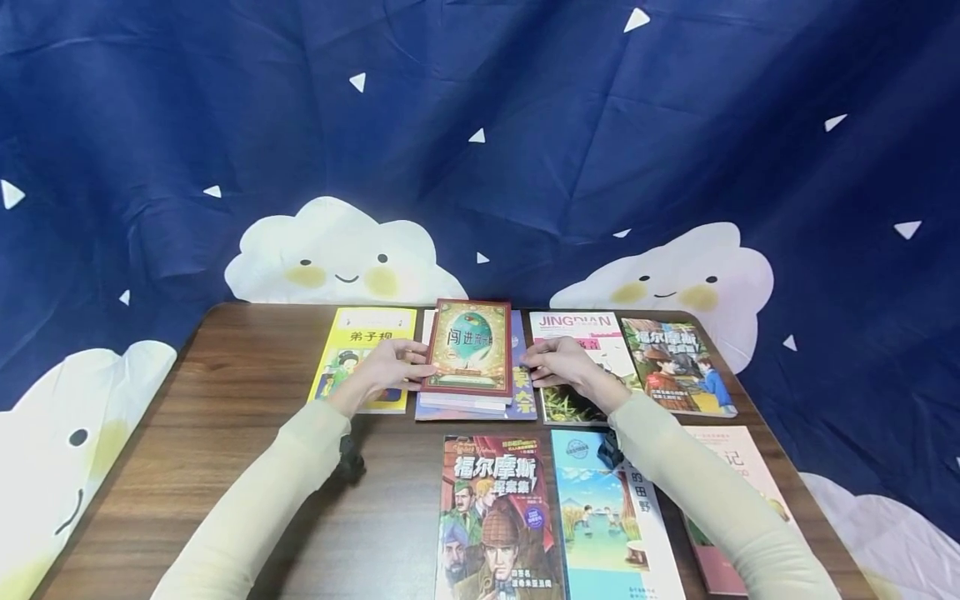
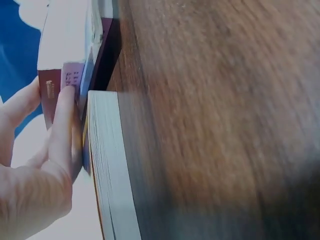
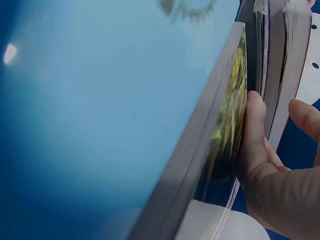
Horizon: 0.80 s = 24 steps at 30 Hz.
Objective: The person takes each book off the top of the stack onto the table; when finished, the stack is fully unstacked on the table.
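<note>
A stack of books sits at the middle back of the table, topped by a red-bordered book (image 1: 470,346) with a green oval on its cover. A wider purple book (image 1: 522,400) lies at the bottom. My left hand (image 1: 392,364) touches the left side of the stack; its thumb is at the red book's edge and a finger presses on a pink spine (image 2: 73,74). At the other side, my right hand (image 1: 566,363) has its fingertips by the page edges (image 3: 276,75), above a JINGDIAN book (image 1: 573,321). Some fingers are hidden.
A yellow book (image 1: 375,323) lies left of the stack. To the right is a detective book (image 1: 675,367). In front are another detective book (image 1: 498,517), a blue-and-white book (image 1: 600,517) and a pink book (image 1: 738,458), partly under the right sleeve. A blue curtain (image 1: 480,167) hangs behind.
</note>
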{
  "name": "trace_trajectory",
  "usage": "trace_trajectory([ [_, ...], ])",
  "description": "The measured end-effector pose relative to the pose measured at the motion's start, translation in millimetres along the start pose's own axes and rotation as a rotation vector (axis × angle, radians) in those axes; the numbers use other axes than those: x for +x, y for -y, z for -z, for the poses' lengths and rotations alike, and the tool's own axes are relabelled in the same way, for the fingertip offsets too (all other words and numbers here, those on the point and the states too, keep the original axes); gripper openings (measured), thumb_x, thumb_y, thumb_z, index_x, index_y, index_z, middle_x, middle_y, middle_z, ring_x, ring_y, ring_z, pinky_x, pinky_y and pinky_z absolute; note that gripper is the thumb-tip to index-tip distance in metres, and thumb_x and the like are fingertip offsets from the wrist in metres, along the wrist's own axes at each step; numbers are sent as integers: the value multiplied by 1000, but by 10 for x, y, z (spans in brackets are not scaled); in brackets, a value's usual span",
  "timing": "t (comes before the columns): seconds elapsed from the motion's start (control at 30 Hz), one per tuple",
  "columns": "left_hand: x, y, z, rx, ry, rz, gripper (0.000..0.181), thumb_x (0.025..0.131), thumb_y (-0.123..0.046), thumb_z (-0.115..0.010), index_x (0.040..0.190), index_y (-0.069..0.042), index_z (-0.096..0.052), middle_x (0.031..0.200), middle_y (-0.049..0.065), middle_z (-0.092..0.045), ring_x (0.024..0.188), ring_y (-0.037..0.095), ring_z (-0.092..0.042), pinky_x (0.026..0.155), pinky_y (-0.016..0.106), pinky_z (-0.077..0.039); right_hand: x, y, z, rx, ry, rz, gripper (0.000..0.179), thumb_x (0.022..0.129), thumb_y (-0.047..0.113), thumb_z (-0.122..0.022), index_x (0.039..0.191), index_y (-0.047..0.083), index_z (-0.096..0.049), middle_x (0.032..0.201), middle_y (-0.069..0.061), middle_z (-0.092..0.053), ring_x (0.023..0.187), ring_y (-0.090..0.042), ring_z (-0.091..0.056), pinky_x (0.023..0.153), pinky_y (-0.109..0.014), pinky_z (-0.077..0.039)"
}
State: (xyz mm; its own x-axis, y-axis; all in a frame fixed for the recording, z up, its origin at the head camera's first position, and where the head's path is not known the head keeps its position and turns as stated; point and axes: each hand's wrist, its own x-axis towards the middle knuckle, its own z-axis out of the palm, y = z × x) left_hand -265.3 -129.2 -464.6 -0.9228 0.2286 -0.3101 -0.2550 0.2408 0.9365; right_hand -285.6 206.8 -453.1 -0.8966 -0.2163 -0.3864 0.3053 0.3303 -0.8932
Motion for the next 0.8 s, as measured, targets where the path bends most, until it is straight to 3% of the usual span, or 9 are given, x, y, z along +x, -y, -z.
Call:
trace_trajectory([
  [0.13,0,33,61,-28,35,26,64,97,-12,-78,152,2,-49,148,28,-58,117,34,-73,95,41,-68,-23,11,1,-16,-10,8,39,101,14,-70,132,-7,-61,94,-2,-77,72,-10,-72,72,-25,-69],
  [0.33,-92,34,153,-89,125,89,73,98,-8,-75,158,6,-36,155,31,-49,105,21,-74,97,40,-67,-26,8,-11,2,-6,5,44,100,15,-71,136,-8,-58,96,-3,-78,72,-10,-73,72,-25,-69],
  [0.47,-165,72,203,-140,155,91,74,98,-7,-72,159,8,-32,156,33,-48,100,17,-75,98,40,-67,-13,1,-11,8,-3,-1,46,100,16,-72,137,-8,-57,94,-1,-78,72,-10,-73,71,-24,-69],
  [0.53,-198,104,221,-177,162,74,72,98,-5,-71,157,8,-31,148,33,-55,98,18,-76,98,41,-67,-9,0,-8,11,-4,-2,45,100,15,-72,136,-8,-57,94,-1,-78,72,-10,-73,71,-24,-69],
  [0.63,-265,156,256,-226,165,52,65,98,-2,-69,152,8,-34,126,22,-72,95,18,-77,96,42,-68,-7,1,-8,12,-1,1,44,100,15,-71,135,-9,-58,94,-1,-77,71,-9,-73,71,-24,-69],
  [0.73,-351,194,292,-262,159,42,58,98,0,-68,147,4,-39,108,6,-77,93,17,-78,94,42,-68,-9,1,-8,9,-1,4,43,100,15,-71,134,-9,-58,96,-2,-77,71,-10,-73,71,-24,-69],
  [0.8,-422,208,320,-276,160,28,53,98,1,-68,143,1,-41,103,2,-78,92,17,-78,93,43,-69,-9,0,-8,8,-3,2,43,100,16,-72,134,-8,-59,96,-3,-77,72,-10,-73,71,-24,-69],
])
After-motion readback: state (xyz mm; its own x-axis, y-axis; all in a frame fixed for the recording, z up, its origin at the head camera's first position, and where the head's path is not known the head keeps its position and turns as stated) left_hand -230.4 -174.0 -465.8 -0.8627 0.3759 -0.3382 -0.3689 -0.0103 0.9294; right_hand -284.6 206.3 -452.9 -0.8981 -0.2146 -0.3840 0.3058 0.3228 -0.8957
